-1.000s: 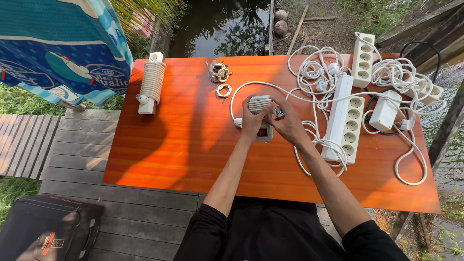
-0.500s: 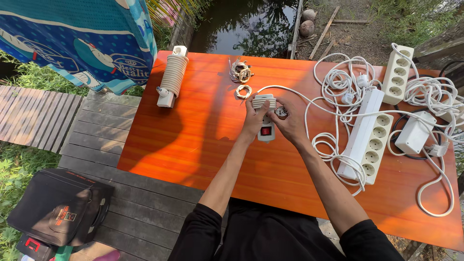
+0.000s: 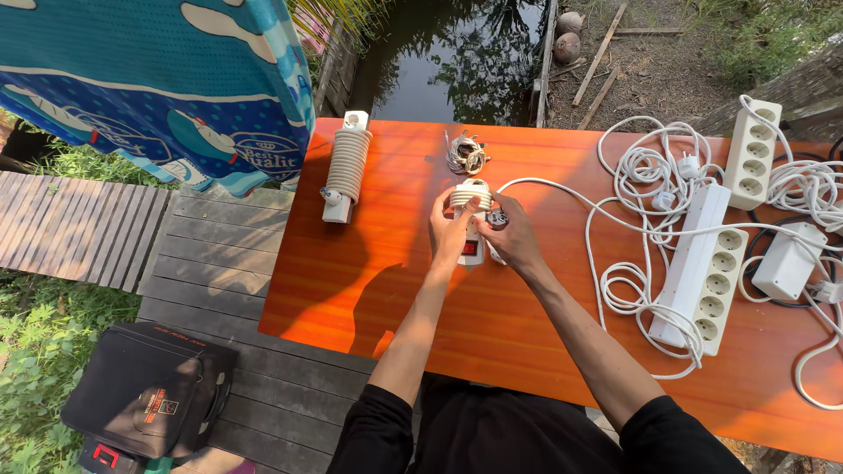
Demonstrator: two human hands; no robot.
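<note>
My left hand (image 3: 449, 230) grips a small white power strip with a red switch (image 3: 471, 247), its white cord wound around the far end (image 3: 471, 195). My right hand (image 3: 514, 240) holds the same strip from the right side, fingers near the cord's plug (image 3: 497, 219). The loose cord (image 3: 562, 186) runs off to the right across the orange table (image 3: 351, 290). Both hands hover just above the tabletop near its middle.
A wrapped white strip (image 3: 345, 167) lies at the table's left. A small coiled wire bundle (image 3: 465, 154) sits beyond my hands. Long white strips (image 3: 705, 268) (image 3: 752, 154), an adapter box (image 3: 786, 263) and tangled cords (image 3: 650, 167) fill the right. A black bag (image 3: 149, 391) rests on the deck.
The camera view shifted so the table sits further right. My hands stay on the small strip, with more cord now wound around its far end.
</note>
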